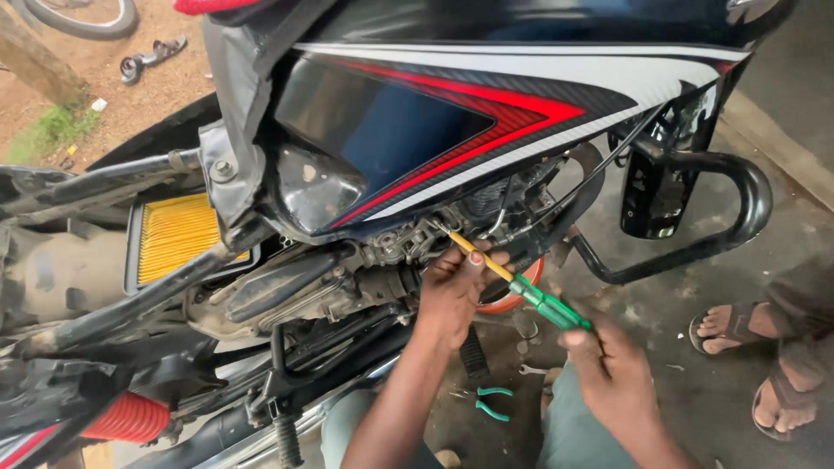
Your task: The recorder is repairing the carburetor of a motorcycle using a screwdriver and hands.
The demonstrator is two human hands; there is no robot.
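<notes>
One screwdriver [530,291], its handle smooth green plastic and its shaft yellow, slants up into the greasy metal carburettor [408,243] under the glossy tank [452,104]; the right hand [612,373] wraps the handle; the left hand [452,295] pinches the shaft; one ribbed yellow air filter [174,234]; one pair of pliers [491,402] on the concrete; the tip is hidden.

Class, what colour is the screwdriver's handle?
Green, on the screwdriver in the right hand; head view shows it.

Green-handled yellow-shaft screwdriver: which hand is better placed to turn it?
Right. The right hand grips the green-handled yellow-shaft screwdriver by its handle end; the left hand only steadies the shaft near the grey metal carburettor.
</notes>
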